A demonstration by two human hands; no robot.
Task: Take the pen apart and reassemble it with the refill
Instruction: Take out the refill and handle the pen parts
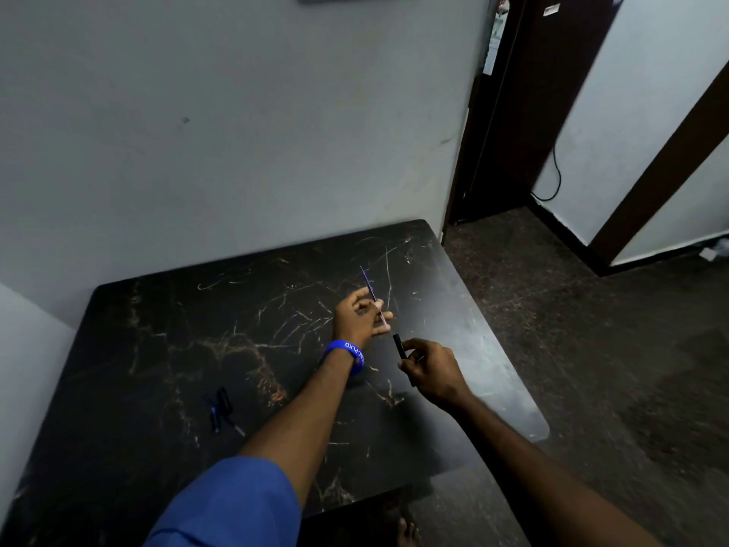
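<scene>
My left hand (357, 317) pinches a thin blue refill (371, 292) that slants up and away from the fingers. Just right of it and nearer to me, my right hand (428, 369) grips a black pen barrel (399, 345), whose open end points up toward the refill's lower tip. A small gap separates the refill from the barrel. Both hands hover over the dark marble-patterned table (197, 349). A blue wristband (347, 355) circles my left wrist.
Other dark and blue pen parts (221, 408) lie on the table at the near left. A pale wall runs behind the table. To the right lie dark floor and a dark door frame (513, 112).
</scene>
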